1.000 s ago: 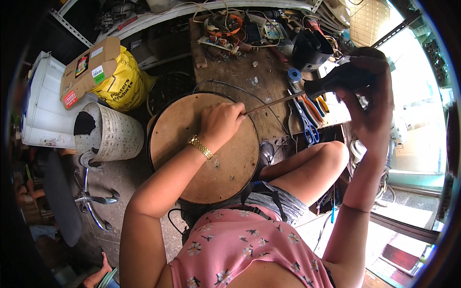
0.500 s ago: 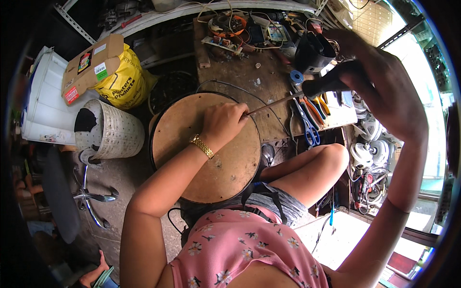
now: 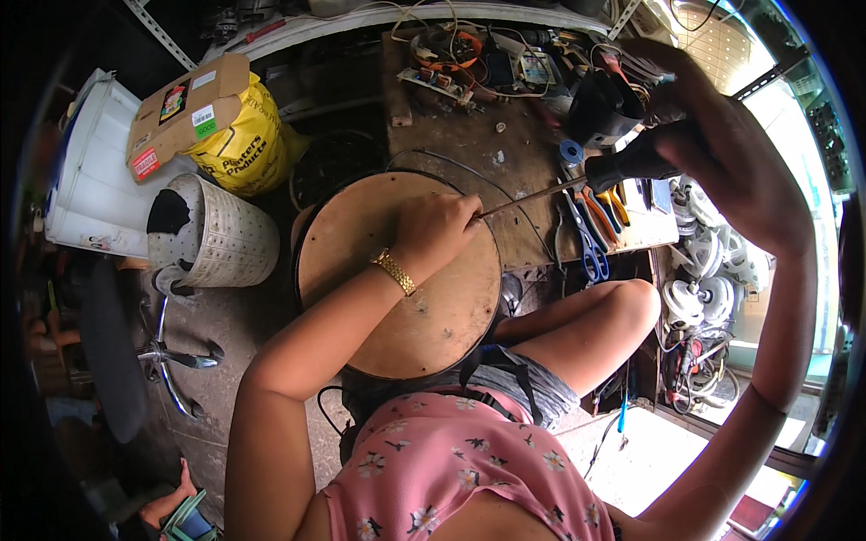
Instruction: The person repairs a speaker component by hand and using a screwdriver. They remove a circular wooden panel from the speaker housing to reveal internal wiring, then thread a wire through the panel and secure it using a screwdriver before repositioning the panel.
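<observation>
Your right hand [image 3: 744,171] had swung outward, fingers spread against the screwdriver [image 3: 631,161], while your pinched left hand [image 3: 440,225] apparently steadied its tip at two o'clock on the round board [image 3: 451,311].

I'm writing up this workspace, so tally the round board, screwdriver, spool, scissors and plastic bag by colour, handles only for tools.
Blue: 2, spool, scissors
Tan: 1, round board
Black: 1, screwdriver
Yellow: 1, plastic bag
Total: 5

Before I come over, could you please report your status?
Left grip curled at the far end of the screwdriver. Right grip at its handle. Round board under left grip. Dark cable behind the screwdriver.
</observation>
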`<action>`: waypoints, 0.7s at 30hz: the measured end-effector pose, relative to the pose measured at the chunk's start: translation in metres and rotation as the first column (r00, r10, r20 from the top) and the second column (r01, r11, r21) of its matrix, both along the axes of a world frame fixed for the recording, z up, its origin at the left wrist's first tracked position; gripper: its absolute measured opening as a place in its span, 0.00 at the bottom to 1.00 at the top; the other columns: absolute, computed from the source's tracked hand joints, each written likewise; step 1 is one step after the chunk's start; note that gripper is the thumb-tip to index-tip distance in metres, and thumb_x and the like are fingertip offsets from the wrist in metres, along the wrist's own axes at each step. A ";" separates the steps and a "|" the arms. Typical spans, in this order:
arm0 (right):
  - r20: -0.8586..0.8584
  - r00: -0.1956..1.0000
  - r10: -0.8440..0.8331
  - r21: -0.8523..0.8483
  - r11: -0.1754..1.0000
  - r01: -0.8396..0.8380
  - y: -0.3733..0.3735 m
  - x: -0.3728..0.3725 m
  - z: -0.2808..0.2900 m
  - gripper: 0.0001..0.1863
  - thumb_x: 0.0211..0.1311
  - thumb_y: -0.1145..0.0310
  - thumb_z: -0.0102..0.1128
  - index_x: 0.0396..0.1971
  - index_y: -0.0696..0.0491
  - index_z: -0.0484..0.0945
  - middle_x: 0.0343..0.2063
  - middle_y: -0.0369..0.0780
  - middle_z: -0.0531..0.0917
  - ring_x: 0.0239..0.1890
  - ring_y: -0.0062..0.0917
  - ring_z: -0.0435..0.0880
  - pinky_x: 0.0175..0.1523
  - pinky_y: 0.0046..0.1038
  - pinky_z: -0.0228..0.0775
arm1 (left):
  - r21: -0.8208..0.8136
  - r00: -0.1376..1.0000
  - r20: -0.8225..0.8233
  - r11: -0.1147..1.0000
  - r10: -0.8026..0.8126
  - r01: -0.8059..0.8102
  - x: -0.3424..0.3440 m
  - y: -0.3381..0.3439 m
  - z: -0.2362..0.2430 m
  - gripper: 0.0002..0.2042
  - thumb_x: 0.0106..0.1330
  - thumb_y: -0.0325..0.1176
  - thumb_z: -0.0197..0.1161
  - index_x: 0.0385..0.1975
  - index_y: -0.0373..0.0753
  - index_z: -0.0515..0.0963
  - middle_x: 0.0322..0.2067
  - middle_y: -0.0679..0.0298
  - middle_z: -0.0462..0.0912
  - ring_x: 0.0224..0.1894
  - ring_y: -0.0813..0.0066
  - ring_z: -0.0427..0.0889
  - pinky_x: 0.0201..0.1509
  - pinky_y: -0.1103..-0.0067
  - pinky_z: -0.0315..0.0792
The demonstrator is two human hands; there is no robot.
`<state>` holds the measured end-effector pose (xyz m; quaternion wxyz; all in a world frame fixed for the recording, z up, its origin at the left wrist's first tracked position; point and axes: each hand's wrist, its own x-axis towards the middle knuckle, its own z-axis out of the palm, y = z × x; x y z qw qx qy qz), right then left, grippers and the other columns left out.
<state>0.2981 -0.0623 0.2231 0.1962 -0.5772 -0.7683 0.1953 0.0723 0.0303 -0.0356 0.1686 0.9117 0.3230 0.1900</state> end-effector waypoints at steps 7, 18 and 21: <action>0.145 0.989 -0.016 0.080 0.997 0.004 0.000 0.003 -0.002 0.30 0.64 0.76 0.53 0.66 0.54 0.58 0.34 0.43 0.77 0.37 0.29 0.83 0.42 0.30 0.73 | -0.002 1.000 0.016 1.000 -0.005 0.005 0.000 0.000 -0.002 0.06 0.59 0.37 0.65 0.32 0.45 0.80 0.26 0.61 0.84 0.31 0.60 0.84 0.33 0.67 0.76; 0.060 0.996 0.060 -0.054 0.997 -0.057 0.002 0.005 0.006 0.30 0.63 0.79 0.50 0.66 0.53 0.57 0.49 0.43 0.74 0.39 0.28 0.85 0.43 0.27 0.72 | -0.007 1.000 0.009 1.000 0.000 0.000 -0.001 0.001 0.000 0.06 0.59 0.38 0.65 0.32 0.45 0.80 0.27 0.62 0.85 0.32 0.61 0.84 0.34 0.67 0.76; -0.063 0.997 -0.034 -0.059 0.998 0.030 -0.006 -0.002 -0.001 0.29 0.64 0.79 0.50 0.65 0.53 0.58 0.46 0.42 0.75 0.41 0.28 0.84 0.43 0.29 0.72 | 0.005 1.000 0.009 1.000 -0.004 0.004 -0.001 0.000 0.001 0.06 0.58 0.38 0.65 0.33 0.46 0.80 0.27 0.62 0.85 0.32 0.60 0.84 0.34 0.67 0.76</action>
